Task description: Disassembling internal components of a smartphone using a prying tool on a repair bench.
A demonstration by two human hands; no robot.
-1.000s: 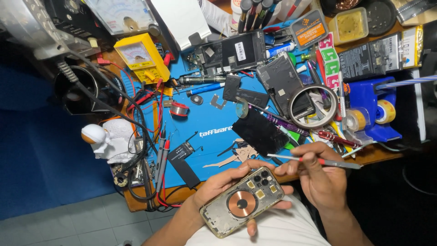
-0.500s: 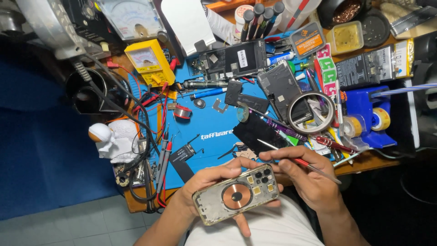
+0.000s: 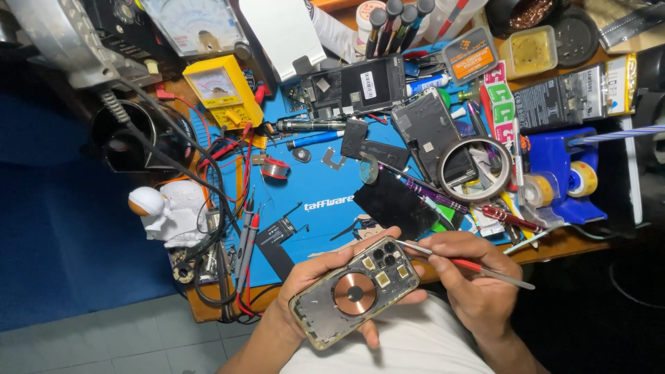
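Phone back shell (image 3: pixel 355 291), round copper coil (image 3: pixel 355 294), slim, perhaps metal, tweezers (image 3: pixel 465 264)

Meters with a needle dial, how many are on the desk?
2. A yellow meter lies at the upper left of the blue mat, and a bigger grey-faced meter stands behind it at the top edge. More could be hidden under the clutter.

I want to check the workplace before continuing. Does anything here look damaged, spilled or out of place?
The phone housing in the left hand is open, its copper coil and inner parts exposed. The right hand holds a thin tool at its camera corner. Loose phone parts and cables crowd the blue mat. Nothing looks spilled.
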